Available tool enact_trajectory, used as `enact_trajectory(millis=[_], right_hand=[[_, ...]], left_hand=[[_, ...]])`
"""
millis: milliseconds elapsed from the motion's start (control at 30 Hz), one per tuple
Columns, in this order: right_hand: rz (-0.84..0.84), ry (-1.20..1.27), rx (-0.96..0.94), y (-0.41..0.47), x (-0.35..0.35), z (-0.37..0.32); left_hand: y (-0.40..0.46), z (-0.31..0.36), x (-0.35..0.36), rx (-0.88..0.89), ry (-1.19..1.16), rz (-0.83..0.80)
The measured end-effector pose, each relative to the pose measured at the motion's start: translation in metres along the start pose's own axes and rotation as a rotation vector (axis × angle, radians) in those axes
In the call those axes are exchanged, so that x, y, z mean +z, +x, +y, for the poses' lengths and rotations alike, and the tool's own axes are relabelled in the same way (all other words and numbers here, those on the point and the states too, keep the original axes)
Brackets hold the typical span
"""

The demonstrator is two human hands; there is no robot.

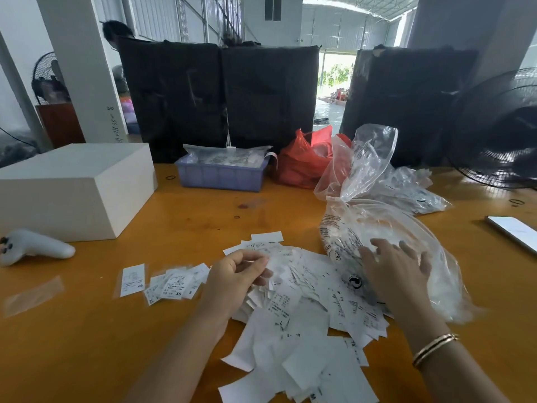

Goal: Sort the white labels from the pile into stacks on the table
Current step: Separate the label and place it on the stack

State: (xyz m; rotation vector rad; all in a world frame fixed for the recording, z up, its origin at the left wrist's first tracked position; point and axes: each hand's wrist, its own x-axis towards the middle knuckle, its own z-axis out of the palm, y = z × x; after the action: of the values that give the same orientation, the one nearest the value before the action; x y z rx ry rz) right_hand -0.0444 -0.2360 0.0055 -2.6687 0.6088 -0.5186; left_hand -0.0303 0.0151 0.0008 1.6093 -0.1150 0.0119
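Left hand (236, 279) pinches labels over the pile (305, 315); right hand (396, 264) lies flat, holding nothing. Two small stacks (162, 282) started left; most unsorted.

"xs" reads in black on a single white label (132, 280) at the left of centre in the frame, and "xs" again on the top label of a small loose stack (174, 283) just right of it, with an "s" on a neighbour. the pile of labels (305, 324) lower centre shows an "s" and an "m"; its finer print is illegible.
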Motion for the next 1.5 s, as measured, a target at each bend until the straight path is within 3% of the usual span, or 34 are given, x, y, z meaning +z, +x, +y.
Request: enact_trajectory(millis=[133,200,267,300,433,567,800,933,1133,1367,1500], right_hand=[[0.318,0.221,-0.332,-0.016,-0.006,-0.025],[0.092,0.393,-0.495,-0.033,-0.005,-0.05],[-0.196,0.433,-0.557,-0.05,0.004,-0.07],[-0.261,0.467,-0.561,-0.053,0.009,-0.074],[-0.34,0.736,-0.398,-0.054,0.016,-0.074],[-0.415,0.931,-0.212,-0.054,0.016,-0.075],[-0.394,0.767,-0.301,-0.052,0.02,-0.073],[-0.327,0.707,-0.348,-0.051,0.019,-0.072],[-0.378,0.03,-0.562,-0.044,0.018,-0.061],[-0.37,0.048,-0.521,-0.045,0.022,-0.064],[-0.432,0.392,-0.399,-0.044,0.019,-0.066]], left_hand=[[-0.001,0.002,0.002,0.01,0.019,-0.041],[-0.002,0.003,0.003,0.013,0.035,-0.084],[-0.002,0.003,0.003,0.027,0.058,-0.105],[-0.002,0.003,0.003,0.038,0.064,-0.104],[0.0,0.003,0.0,0.093,0.126,-0.041],[-0.002,0.007,0.002,0.076,0.082,-0.081],[0.0,0.01,-0.012,0.051,0.161,-0.221],[0.002,0.004,-0.012,0.067,0.144,-0.081],[0.005,0.002,-0.012,0.113,0.07,0.052],[0.004,0.001,-0.008,0.116,0.054,0.024],[0.004,0.0,-0.008,0.117,0.058,0.015]])
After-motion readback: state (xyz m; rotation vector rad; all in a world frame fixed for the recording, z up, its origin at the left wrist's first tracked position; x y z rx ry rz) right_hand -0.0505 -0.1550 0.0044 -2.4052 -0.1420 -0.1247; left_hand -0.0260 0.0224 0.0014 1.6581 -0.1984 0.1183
